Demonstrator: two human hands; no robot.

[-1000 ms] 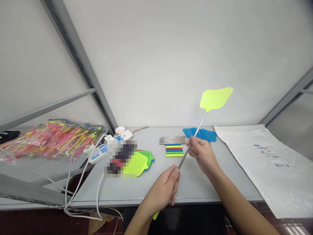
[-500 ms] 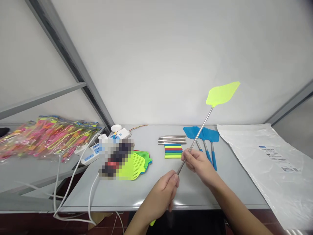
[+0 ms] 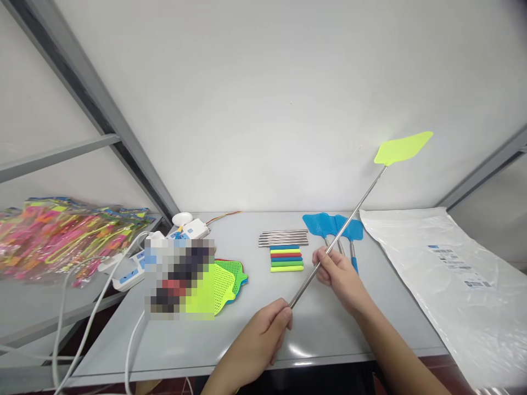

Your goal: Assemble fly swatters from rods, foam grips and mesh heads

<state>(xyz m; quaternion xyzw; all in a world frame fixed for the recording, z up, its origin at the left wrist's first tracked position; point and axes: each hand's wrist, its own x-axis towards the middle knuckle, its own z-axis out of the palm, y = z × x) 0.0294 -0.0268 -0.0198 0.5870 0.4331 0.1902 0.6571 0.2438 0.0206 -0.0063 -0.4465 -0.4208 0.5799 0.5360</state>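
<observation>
I am gripping a lime-yellow fly swatter with a flat, leaf-shaped plastic head (image 3: 403,148) in both hands, holding it slantwise above the pale grey tabletop (image 3: 185,345). My left hand (image 3: 263,337) is closing firmly around the lower part of its slim silver metal rod (image 3: 358,214), hiding most of what lies below. My right hand (image 3: 340,274) is pinching the rod further up between thumb and fingers.

Compared with a second ago, much more bare rod is now showing between my hands and the head, and the gap between my hands is widening a little. The head is reaching further up and right, in front of the white wall (image 3: 247,109). I am judging from this that the rod is telescopic and that I am drawing it out; I cannot tell whether it is at full length.

Beyond my right hand, three blue plastic swatters (image 3: 321,224) are lying on the tabletop, partly hidden. To their left, loose silver metal rods (image 3: 284,239) are resting behind a row of coloured tubes (image 3: 287,259), and perforated lime and green plastic swatter heads (image 3: 226,288) are lying overlapped further left.
</observation>
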